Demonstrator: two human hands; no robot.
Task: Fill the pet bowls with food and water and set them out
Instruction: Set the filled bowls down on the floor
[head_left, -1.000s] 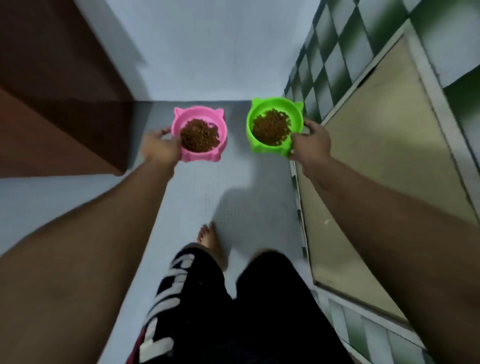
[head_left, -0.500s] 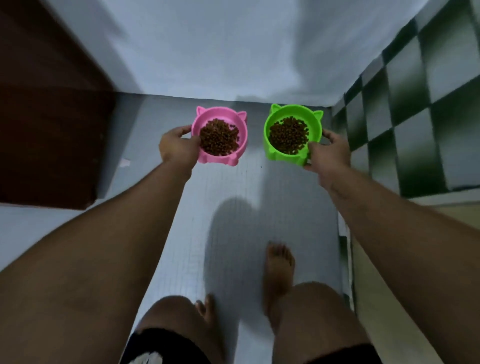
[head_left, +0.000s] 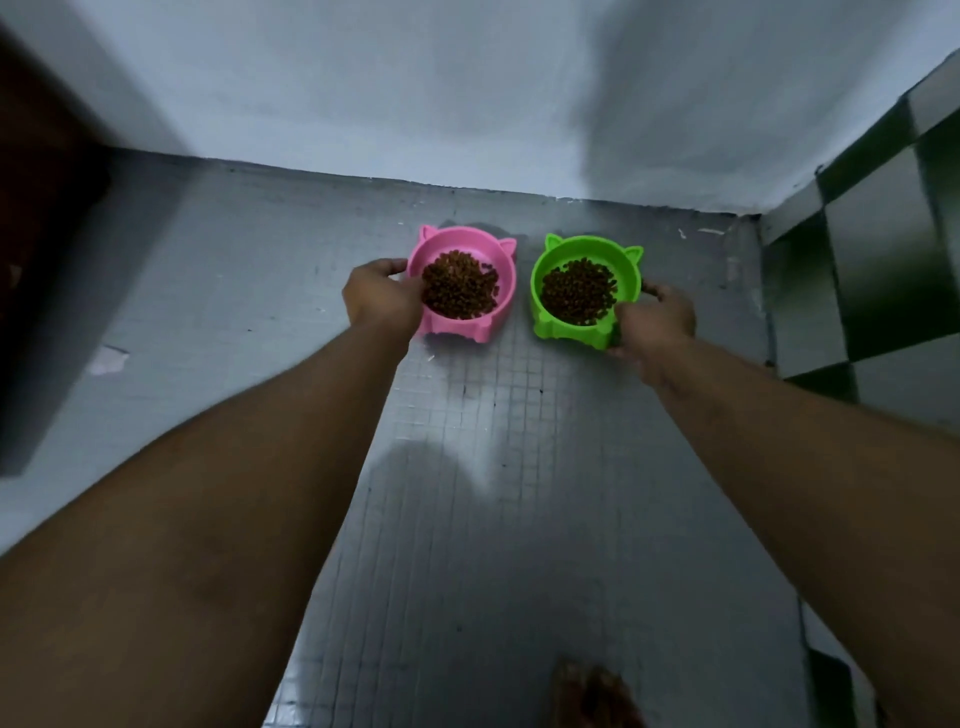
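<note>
Two cat-eared plastic bowls are low over the grey tiled floor near the far wall, both filled with brown kibble. My left hand (head_left: 382, 299) grips the left rim of the pink bowl (head_left: 501, 273). My right hand (head_left: 657, 322) grips the near right rim of the green bowl (head_left: 556, 327). The bowls are side by side with a small gap between them. Whether they touch the floor I cannot tell.
A white wall (head_left: 467, 93) closes the floor (head_left: 519, 467) just behind the bowls. A green-and-white checkered tiled wall (head_left: 883, 270) stands at the right. Dark wooden furniture (head_left: 36, 260) is at the left. A bare foot (head_left: 592, 696) shows at the bottom edge.
Both hands have lowered the bowls toward the floor near the far wall as I bent forward. The grip on each bowl is unchanged.
</note>
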